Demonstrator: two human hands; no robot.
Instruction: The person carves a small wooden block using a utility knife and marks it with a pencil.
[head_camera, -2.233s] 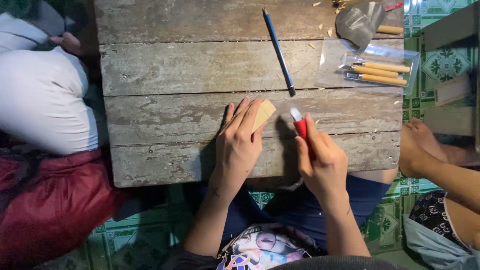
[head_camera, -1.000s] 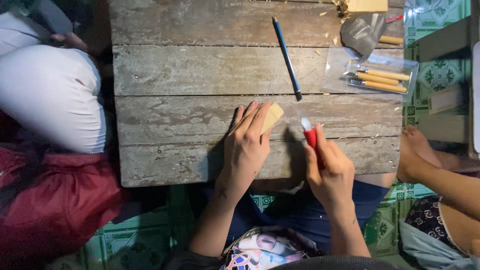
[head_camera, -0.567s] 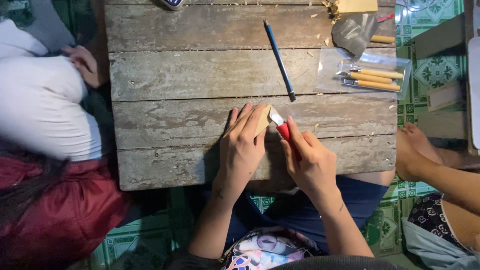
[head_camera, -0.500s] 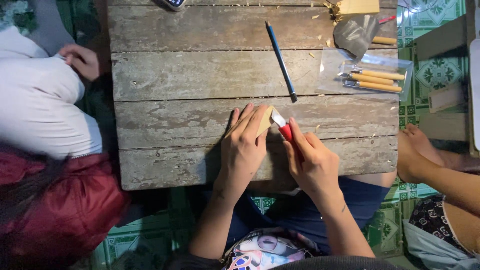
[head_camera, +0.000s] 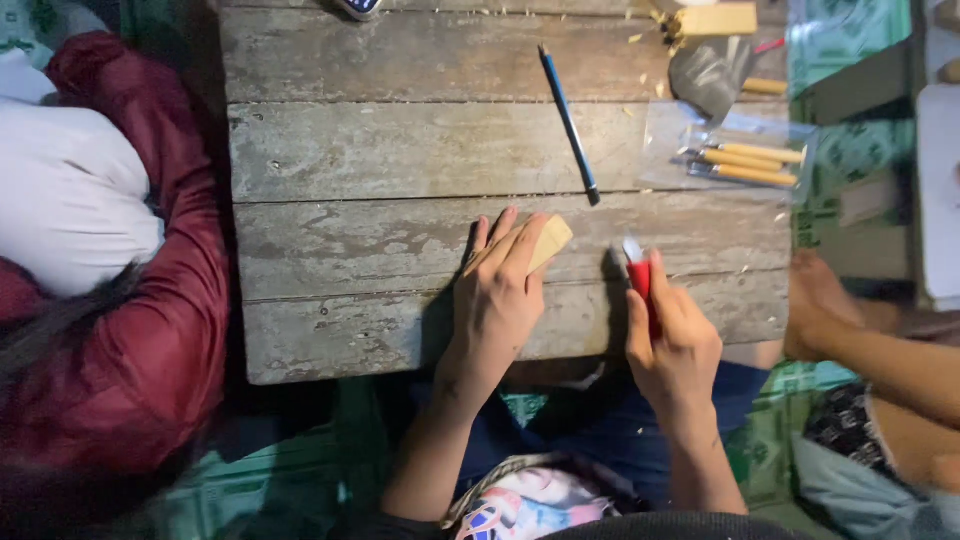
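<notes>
At the left of the frame a person in a dark red sleeve (head_camera: 150, 330) and white cloth sits close against the left edge of the desk (head_camera: 380, 150), a weathered top of grey planks. The upper left and centre of the planks lie bare, with open room there. A blue pencil (head_camera: 568, 125) lies slanted at upper centre, well apart from both hands.

The left hand (head_camera: 497, 300) lies flat at lower centre, its fingers (head_camera: 520, 245) spread narrowly and pressed over a small pale wood block (head_camera: 551, 240), whose corner shows past the fingertips. Just to the right, apart from the block, the right hand (head_camera: 675, 345) is closed round a red-handled knife (head_camera: 638, 275), blade tip pointing up the frame.

At upper right lie a clear bag of wooden-handled tools (head_camera: 745, 160), a grey cloth (head_camera: 710, 75) and a second pale wood block (head_camera: 718, 18). Another person's hand (head_camera: 815, 315) rests at the desk's right edge, near the knife hand. Both hands work close to the desk's near edge.
</notes>
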